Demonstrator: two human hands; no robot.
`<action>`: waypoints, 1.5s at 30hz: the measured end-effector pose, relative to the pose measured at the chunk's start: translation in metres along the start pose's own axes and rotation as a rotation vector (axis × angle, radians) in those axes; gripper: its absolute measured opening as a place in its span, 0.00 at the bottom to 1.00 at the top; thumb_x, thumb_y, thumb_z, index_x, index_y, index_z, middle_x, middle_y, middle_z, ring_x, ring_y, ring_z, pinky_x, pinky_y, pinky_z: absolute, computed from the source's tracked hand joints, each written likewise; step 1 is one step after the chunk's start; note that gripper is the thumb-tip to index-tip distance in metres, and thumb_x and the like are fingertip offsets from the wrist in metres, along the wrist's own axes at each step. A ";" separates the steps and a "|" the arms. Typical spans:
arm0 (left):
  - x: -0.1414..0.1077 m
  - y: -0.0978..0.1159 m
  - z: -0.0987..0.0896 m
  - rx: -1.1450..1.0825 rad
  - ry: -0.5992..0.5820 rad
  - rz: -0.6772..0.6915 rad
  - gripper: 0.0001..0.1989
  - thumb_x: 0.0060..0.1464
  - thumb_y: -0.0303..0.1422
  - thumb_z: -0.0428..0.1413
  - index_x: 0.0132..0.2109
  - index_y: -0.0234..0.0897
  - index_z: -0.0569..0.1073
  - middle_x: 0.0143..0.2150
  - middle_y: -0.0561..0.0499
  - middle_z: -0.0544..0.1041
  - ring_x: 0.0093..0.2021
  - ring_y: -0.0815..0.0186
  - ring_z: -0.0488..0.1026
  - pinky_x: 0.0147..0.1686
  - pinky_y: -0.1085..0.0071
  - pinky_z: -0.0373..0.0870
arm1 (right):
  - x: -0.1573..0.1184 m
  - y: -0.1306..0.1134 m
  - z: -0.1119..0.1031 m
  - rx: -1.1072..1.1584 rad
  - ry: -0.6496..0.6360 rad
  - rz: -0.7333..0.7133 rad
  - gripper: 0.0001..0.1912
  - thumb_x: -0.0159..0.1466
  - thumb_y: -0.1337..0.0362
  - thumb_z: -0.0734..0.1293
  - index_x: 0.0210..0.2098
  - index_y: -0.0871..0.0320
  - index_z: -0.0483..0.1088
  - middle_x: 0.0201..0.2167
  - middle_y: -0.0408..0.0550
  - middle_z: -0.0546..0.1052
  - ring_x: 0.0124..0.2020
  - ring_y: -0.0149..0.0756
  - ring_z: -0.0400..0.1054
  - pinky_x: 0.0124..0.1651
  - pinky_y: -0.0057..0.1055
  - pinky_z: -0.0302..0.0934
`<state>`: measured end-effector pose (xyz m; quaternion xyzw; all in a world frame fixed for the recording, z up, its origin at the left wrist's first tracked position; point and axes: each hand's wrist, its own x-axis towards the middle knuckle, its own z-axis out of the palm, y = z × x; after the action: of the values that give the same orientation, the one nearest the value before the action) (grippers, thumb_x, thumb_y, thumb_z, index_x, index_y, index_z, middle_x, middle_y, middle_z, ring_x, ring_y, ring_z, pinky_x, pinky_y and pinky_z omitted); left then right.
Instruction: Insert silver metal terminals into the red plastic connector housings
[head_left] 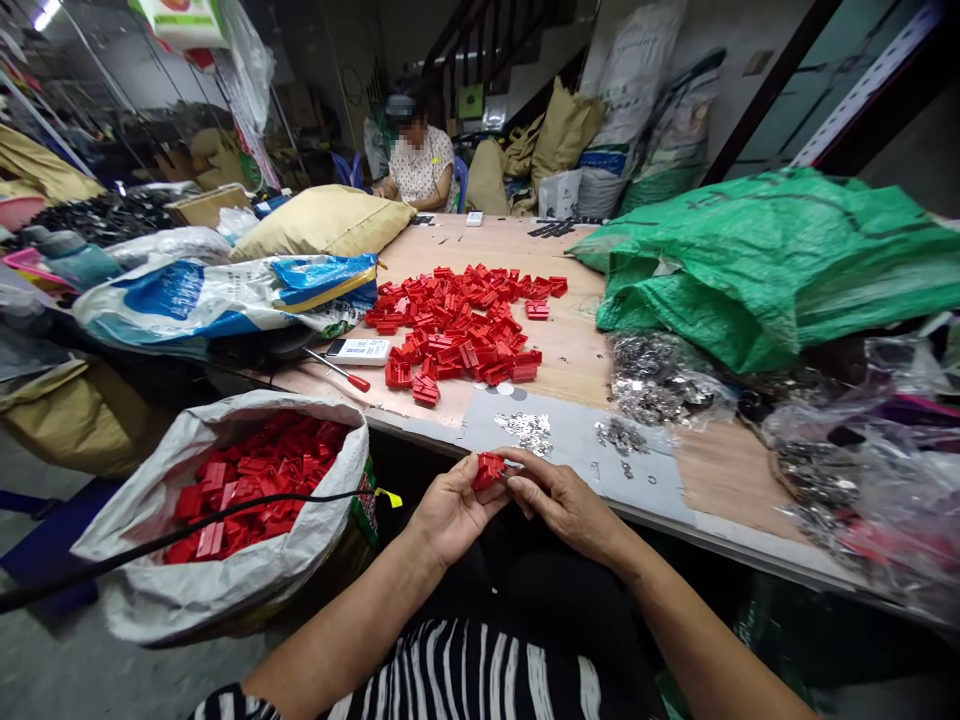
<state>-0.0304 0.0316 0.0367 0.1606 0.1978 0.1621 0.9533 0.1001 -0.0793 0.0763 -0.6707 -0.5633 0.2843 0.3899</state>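
striped shirt (pixel 480 670), left hand (pixel 452 512) and right hand (pixel 566 505) both clenched on one red plastic part (pixel 488 470)

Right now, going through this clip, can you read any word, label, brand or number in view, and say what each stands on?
No word or number can be read for certain.
White label on the dark box beside the red-handled screwdriver: too small to read.
Blue print on the white-and-blue plastic sack: too blurred to read.
Coloured print on the white sack of red parts: too small to read.
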 end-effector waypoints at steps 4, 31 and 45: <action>-0.004 -0.002 0.002 -0.044 -0.016 0.010 0.05 0.57 0.30 0.57 0.38 0.30 0.74 0.37 0.46 0.80 0.40 0.62 0.79 0.58 0.57 0.65 | 0.004 0.005 0.002 -0.057 0.106 -0.029 0.18 0.69 0.56 0.56 0.50 0.54 0.71 0.31 0.47 0.77 0.29 0.35 0.69 0.35 0.30 0.64; -0.015 0.016 -0.044 -0.292 0.099 0.114 0.15 0.59 0.43 0.50 0.43 0.40 0.75 0.38 0.48 0.78 0.44 0.58 0.75 0.50 0.56 0.68 | 0.148 -0.063 0.095 0.195 -0.133 -0.312 0.18 0.63 0.64 0.67 0.53 0.52 0.66 0.47 0.46 0.75 0.46 0.37 0.70 0.48 0.32 0.63; -0.007 0.013 -0.051 -0.273 0.227 0.048 0.21 0.57 0.47 0.53 0.48 0.33 0.70 0.33 0.49 0.76 0.31 0.64 0.75 0.41 0.62 0.70 | 0.172 0.028 0.070 -0.487 0.259 0.066 0.12 0.60 0.68 0.66 0.43 0.55 0.63 0.41 0.49 0.72 0.41 0.40 0.68 0.39 0.31 0.59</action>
<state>-0.0613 0.0531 -0.0009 0.0153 0.2762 0.2273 0.9337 0.0926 0.1013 0.0252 -0.7934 -0.5383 0.0650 0.2766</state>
